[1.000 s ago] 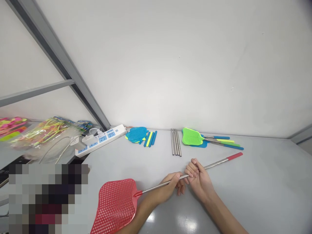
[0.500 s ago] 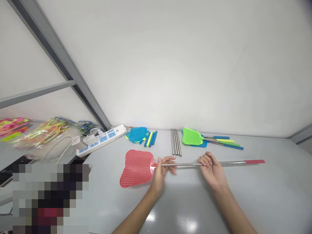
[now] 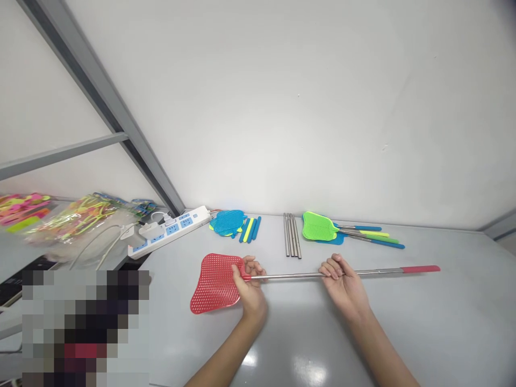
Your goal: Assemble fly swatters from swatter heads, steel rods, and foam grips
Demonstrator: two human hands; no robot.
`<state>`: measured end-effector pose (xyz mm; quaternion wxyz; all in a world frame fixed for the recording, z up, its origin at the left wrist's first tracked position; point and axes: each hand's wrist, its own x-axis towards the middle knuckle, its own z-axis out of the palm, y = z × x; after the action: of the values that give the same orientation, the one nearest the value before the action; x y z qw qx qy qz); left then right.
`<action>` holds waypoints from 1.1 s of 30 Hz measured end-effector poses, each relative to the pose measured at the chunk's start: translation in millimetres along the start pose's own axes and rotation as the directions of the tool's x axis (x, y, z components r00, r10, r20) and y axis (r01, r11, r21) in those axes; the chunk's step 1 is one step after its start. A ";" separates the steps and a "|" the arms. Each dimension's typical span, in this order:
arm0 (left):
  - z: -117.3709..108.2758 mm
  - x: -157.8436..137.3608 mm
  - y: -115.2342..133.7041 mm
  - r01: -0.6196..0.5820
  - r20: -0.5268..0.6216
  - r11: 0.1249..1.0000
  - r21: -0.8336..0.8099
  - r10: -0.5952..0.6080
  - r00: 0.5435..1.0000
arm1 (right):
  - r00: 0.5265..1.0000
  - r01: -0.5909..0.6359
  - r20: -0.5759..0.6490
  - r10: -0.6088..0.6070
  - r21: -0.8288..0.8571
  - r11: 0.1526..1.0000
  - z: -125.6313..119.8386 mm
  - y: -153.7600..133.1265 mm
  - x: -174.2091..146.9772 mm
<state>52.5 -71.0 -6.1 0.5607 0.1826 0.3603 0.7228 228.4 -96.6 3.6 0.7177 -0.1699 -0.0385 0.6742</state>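
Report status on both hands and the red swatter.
Left hand gripping red swatter at the neck. Right hand closed round its shaft. Metal rods lie beyond, not touching it.

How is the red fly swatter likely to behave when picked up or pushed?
The red fly swatter is probably light for its length, since its head looks thin and full of holes. The metal shaft is likely stiff, running nearly straight between the left hand and right hand. That broad, flattish head would probably resist rolling.
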 end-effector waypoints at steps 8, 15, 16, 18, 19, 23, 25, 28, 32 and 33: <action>-3.6 2.1 -6.4 0.059 -0.041 0.990 0.125 -0.054 0.998 | 0.982 0.173 -0.067 -0.177 -0.070 0.982 5.6 10.4 -11.1; -7.3 -3.5 -5.9 0.073 -0.059 0.993 0.090 -0.067 0.996 | 0.979 0.171 -0.107 -0.173 -0.025 0.985 -2.0 24.9 -16.1; -7.4 -4.0 -6.0 0.083 -0.055 0.994 0.078 -0.078 0.995 | 0.978 0.177 -0.110 -0.179 -0.026 0.984 -2.5 26.3 -16.9; -7.7 -4.4 -6.6 0.090 -0.055 0.994 0.059 -0.087 0.995 | 0.976 0.182 -0.116 -0.185 -0.035 0.983 -2.2 28.3 -18.9; -8.0 -4.4 -6.9 0.090 -0.058 0.995 0.051 -0.087 0.995 | 0.976 0.182 -0.117 -0.186 -0.044 0.982 -1.5 29.1 -20.1; -9.4 -3.5 -7.9 0.093 -0.082 0.996 0.016 -0.091 0.992 | 0.976 0.184 -0.106 -0.193 -0.087 0.979 3.2 32.5 -25.4; -10.1 -3.3 -7.7 0.094 -0.099 0.996 0.007 -0.093 0.991 | 0.975 0.188 -0.100 -0.198 -0.102 0.977 5.2 34.5 -27.9; -10.5 -4.4 -7.1 0.100 -0.113 0.995 0.017 -0.098 0.989 | 0.973 0.197 -0.101 -0.209 -0.116 0.973 7.3 37.0 -31.4; -9.4 -7.6 -7.7 0.104 -0.119 0.993 0.049 -0.097 0.988 | 0.969 0.209 -0.107 -0.223 -0.127 0.970 9.3 38.1 -35.3; -8.9 -8.5 -8.2 0.105 -0.118 0.993 0.058 -0.098 0.988 | 0.969 0.208 -0.109 -0.223 -0.129 0.970 9.7 38.1 -36.0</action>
<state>54.7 -80.9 -16.9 0.5691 0.1400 0.4235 0.6908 186.2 -128.8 7.7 0.7766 -0.2474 -0.0520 0.5771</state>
